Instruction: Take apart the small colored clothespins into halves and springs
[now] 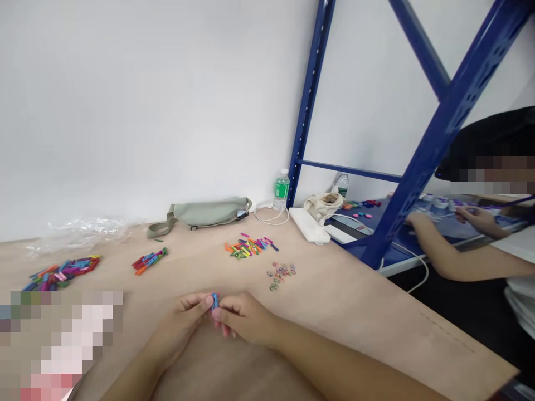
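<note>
Just above the brown table (346, 323), a small blue clothespin (215, 301) is pinched between my two hands. My left hand (189, 313) grips it from the left, thumb and fingertips together. From the other side my right hand (247, 318) closes thumb and finger on it; its lower fingers are curled underneath. Fingertips cover part of the clothespin, so I cannot tell whether it is whole. Beyond the hands lie a small group of colourful clothespins (150, 260), a pile of short coloured pieces (251, 247) and a scatter of small shiny pieces (282, 273).
A larger heap of coloured sticks (62, 272) lies left, near clear plastic wrap (79, 231). Along the wall are a grey-green pouch (211, 213), water bottle (281, 190) and white power strip (309, 225). A blue metal frame (413, 161) stands right; a person works beyond it.
</note>
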The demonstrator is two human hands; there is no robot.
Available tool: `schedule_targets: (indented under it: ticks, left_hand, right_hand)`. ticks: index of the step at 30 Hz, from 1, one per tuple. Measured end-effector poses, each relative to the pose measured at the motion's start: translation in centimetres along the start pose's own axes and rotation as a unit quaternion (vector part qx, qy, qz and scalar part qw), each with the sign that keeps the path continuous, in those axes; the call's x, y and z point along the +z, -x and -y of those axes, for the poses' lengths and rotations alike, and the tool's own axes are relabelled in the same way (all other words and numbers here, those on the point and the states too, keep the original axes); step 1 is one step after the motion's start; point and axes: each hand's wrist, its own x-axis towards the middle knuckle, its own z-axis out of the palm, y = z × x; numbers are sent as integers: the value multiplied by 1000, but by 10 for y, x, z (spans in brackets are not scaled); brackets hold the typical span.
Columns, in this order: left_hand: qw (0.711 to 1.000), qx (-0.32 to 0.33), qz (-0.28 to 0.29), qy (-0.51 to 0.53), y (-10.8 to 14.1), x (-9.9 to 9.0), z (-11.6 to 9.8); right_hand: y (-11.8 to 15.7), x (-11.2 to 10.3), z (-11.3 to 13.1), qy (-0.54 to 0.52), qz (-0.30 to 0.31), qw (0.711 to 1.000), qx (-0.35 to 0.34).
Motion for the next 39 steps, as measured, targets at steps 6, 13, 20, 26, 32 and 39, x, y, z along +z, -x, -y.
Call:
schedule_targets:
  ticks: [6, 13, 20, 26, 32, 39]
  left_hand:
    - [997, -48, -12, 55, -3, -6, 7]
    - [987, -61, -97, 113, -6, -16, 16]
    - [984, -53, -119, 119, -6, -18, 15]
    - [992, -30, -105, 64, -4, -9, 12]
    - [997, -28, -60, 41, -2, -4, 7]
    - [995, -38, -25, 87, 1, -10, 7]
  right_hand:
    - [2, -7, 2, 16, 48, 999, -16]
    - [5, -6, 5, 166, 36, 980, -106]
    - [2, -12, -6, 260, -14, 962, -86]
    - [-2, -14, -1, 173, -63, 982, -42]
    - [-1, -13, 2, 142, -20, 985, -93]
    - [1, -14, 5, 162, 36, 976, -140]
